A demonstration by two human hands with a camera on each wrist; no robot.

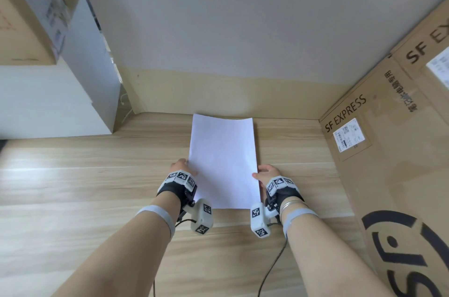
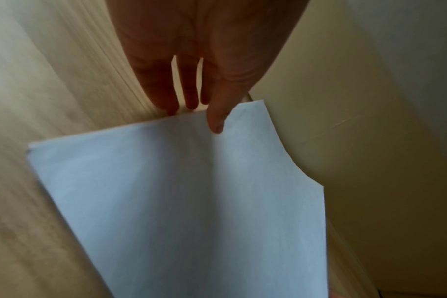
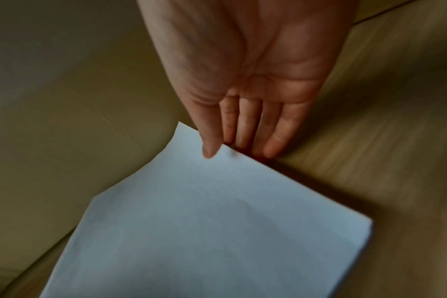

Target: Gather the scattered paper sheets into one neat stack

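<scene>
A stack of white paper sheets (image 1: pixel 223 163) is in the middle of the wooden table (image 1: pixel 73 187), long side pointing away from me, its far end bowed slightly upward. My left hand (image 1: pixel 179 166) pinches the stack's left edge, thumb on top and fingers beneath. My right hand (image 1: pixel 266 172) pinches the right edge the same way. In the left wrist view the thumb of the left hand (image 2: pixel 194 119) lies on the paper stack (image 2: pixel 191 201). The right wrist view shows the right hand (image 3: pixel 232 151) with its thumb on the paper stack (image 3: pixel 204 231) and its fingers along the edge.
Large cardboard boxes marked SF EXPRESS (image 1: pixel 388 151) wall off the table's right side. A white box (image 1: pixel 60 102) and a cardboard box (image 1: pixel 29 17) stand at the left. A wall closes the back just beyond the paper. Cables trail from my wrists toward me.
</scene>
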